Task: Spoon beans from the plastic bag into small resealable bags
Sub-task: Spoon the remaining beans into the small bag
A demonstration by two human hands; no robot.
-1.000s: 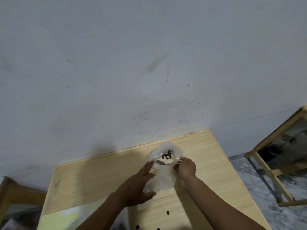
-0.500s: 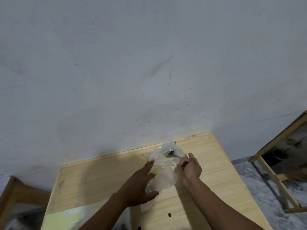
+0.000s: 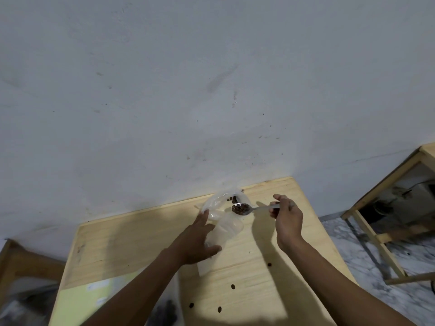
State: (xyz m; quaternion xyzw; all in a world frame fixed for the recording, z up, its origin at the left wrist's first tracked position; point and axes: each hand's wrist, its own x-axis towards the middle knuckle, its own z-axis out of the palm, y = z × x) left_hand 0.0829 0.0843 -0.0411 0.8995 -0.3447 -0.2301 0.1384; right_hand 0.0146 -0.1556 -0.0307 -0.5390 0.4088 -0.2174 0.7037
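Note:
A clear plastic bag [image 3: 217,203] with a few dark beans [image 3: 233,198] inside lies at the far edge of the wooden table [image 3: 131,234]. In front of it my left hand [image 3: 197,238] holds a small clear resealable bag [image 3: 227,230], mouth facing away from me. My right hand [image 3: 287,217] grips the handle of a metal spoon [image 3: 242,208]. The spoon's bowl is heaped with dark beans and hovers just above the small bag's mouth, right beside the big bag's opening.
Several loose beans [image 3: 233,286] lie scattered on the near part of the table. A yellow sheet [image 3: 80,302] covers the near left corner. A wooden frame [image 3: 376,234] stands on the marbled floor at the right. A grey wall rises directly behind the table.
My right hand has drawn the spoon out of the plastic bag and to the right, now loaded with beans. My left hand stays on the small bag.

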